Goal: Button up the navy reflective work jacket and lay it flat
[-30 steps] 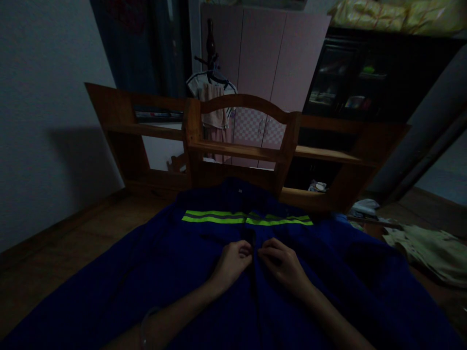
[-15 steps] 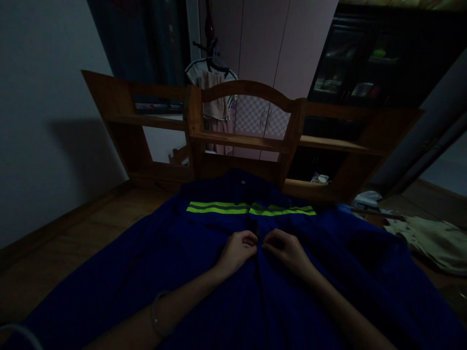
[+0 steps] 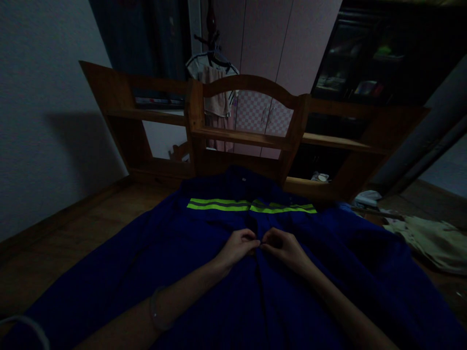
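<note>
I see two bare hands close together, just below the middle of the frame. The left hand (image 3: 237, 249) and the right hand (image 3: 286, 248) nearly touch at the fingertips. Each one has its thumb and fingers pinched on the front edge of a big blue jacket (image 3: 204, 243). It is too dark to tell if there is a button between them. A clear bracelet (image 3: 153, 308) sits around the left wrist.

The blue jacket lies spread out, front side up, across the bottom and middle of the frame. Its collar points up the frame, with a tiny pale tag (image 3: 243, 179) inside. A bright yellow-green stripe (image 3: 219, 204) runs over the chest, just above the hands. Under the jacket, at the lower left, brown wood (image 3: 109, 214) shows.

Past the collar stands a wooden shelf (image 3: 248, 138) with a round arch in the middle. Behind it, near the top, some pale clothes (image 3: 215, 92) hang on a dark stand (image 3: 211, 22), in front of a pink closet (image 3: 262, 53). A black cabinet (image 3: 365, 58) fills the upper right. At the right edge, a pale green cloth (image 3: 432, 240) lies in a heap.
</note>
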The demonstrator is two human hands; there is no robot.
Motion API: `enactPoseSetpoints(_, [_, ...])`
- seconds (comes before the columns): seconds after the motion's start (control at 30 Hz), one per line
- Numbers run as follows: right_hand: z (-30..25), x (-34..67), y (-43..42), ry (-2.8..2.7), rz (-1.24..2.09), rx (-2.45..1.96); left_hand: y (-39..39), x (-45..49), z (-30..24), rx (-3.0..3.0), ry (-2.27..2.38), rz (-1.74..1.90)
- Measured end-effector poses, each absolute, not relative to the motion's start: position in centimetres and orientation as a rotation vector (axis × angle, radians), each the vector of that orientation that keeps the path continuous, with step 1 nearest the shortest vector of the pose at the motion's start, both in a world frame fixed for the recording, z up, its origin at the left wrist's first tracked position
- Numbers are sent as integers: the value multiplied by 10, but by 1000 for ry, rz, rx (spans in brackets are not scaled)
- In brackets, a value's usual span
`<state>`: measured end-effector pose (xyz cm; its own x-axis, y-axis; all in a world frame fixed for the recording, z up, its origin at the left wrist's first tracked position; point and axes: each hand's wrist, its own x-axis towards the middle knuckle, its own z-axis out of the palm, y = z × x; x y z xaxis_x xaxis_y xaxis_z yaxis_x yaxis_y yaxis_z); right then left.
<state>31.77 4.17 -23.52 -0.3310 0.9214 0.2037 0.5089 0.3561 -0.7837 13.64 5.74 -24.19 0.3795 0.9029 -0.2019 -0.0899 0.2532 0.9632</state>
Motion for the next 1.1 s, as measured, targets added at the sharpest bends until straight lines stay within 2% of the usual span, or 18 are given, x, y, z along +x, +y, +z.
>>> enactPoseSetpoints(0.4, [-226, 318, 40, -1873, 1036, -1189, 57, 139, -252, 1299, 1034, 921])
enactPoseSetpoints(0.5, [-225, 317, 38, -1931, 958, -1210, 57, 140, -255, 1387, 1025, 961])
enactPoseSetpoints(0.8, [-221, 308, 27, -2238, 451, -1242, 54, 137, -254, 1621, 1000, 971])
enactPoseSetpoints(0.93, [-228, 305, 26, -2158, 431, -1268, 61, 137, -250, 1551, 988, 952])
enactPoseSetpoints(1.1, [-229, 305, 27, -2009, 562, -1227, 66, 137, -248, 1360, 1000, 914])
